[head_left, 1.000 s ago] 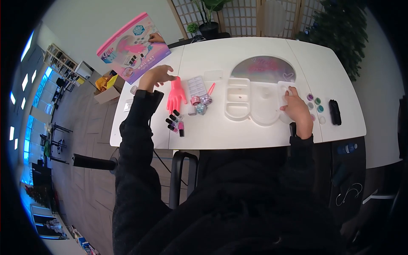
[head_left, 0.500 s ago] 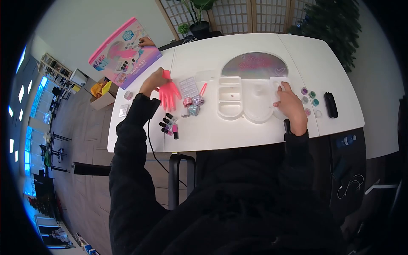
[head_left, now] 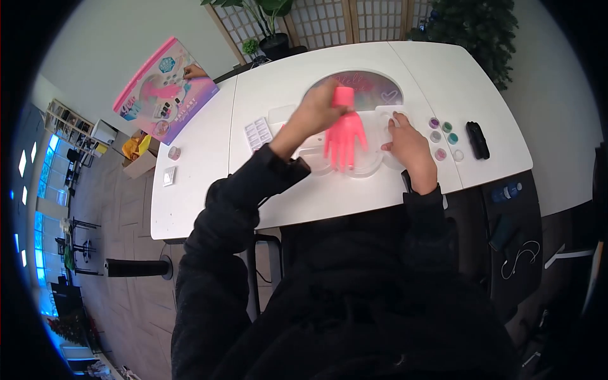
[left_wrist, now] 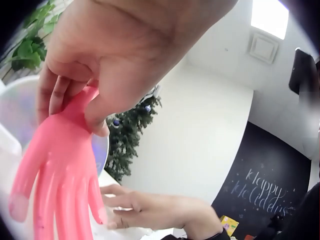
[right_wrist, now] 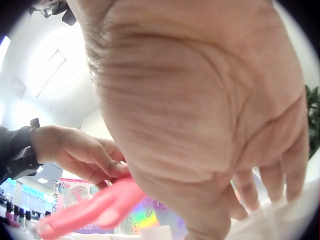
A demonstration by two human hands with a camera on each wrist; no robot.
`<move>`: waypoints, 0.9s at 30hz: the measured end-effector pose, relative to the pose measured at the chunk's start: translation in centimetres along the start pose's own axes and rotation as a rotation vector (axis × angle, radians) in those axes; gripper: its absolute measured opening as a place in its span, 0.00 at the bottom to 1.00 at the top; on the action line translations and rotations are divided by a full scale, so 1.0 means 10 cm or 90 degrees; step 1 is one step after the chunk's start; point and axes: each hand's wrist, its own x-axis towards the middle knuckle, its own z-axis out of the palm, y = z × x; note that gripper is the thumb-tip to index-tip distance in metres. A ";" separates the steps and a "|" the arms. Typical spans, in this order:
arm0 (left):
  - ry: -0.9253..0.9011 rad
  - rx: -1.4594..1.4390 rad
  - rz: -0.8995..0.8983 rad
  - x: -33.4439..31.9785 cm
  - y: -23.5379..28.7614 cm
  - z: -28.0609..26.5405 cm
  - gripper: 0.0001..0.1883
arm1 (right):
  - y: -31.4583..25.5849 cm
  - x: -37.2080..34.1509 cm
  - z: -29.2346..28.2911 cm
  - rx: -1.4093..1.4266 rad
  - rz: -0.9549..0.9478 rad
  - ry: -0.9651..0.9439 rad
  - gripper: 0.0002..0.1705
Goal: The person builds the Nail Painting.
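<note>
In the head view, the left hand (head_left: 315, 112) grips the pink model hand (head_left: 344, 136) near its wrist end, fingers pointing down, over the white tray (head_left: 366, 170). The left wrist view shows the thumb and fingers of the left hand (left_wrist: 100, 65) round the model's narrow wrist (left_wrist: 77, 107). My right hand (head_left: 410, 149) rests with spread fingers on the tray's right part; the right wrist view shows its palm (right_wrist: 185, 100) close up. Whether the model hand touches the tray cannot be told. A half-round mirror-like panel (head_left: 380, 85) lies behind the tray.
Small glitter pots (head_left: 436, 136) and a black case (head_left: 477, 140) lie to the right. A nail sheet (head_left: 258, 133) is left of the tray. The printed box (head_left: 166, 92) stands at the back left. Nail polish bottles (right_wrist: 19, 215) show in the right wrist view.
The left hand has taken hold of the pink model hand, lifted it and carried it rightward over the tray. The right hand stays on the tray. The head view has shifted.
</note>
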 end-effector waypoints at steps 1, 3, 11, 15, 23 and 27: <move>0.001 0.001 0.003 0.06 -0.01 0.12 0.24 | -0.01 0.00 -0.01 -0.008 0.002 -0.004 0.34; -0.020 -0.071 -0.094 0.16 -0.02 0.30 0.25 | -0.01 0.00 -0.03 0.000 0.001 -0.009 0.35; -0.024 -0.089 -0.115 0.18 -0.10 0.39 0.24 | 0.02 -0.02 0.00 0.047 -0.023 -0.012 0.35; -0.047 -0.182 -0.167 0.17 -0.13 0.42 0.24 | 0.12 0.01 0.16 0.046 -0.048 0.024 0.28; -0.001 -0.095 -0.129 0.13 -0.13 0.50 0.29 | 0.16 0.03 0.19 0.066 -0.071 0.025 0.28; 0.061 0.021 -0.081 0.10 -0.09 0.50 0.27 | 0.29 0.11 0.29 0.048 -0.082 0.009 0.32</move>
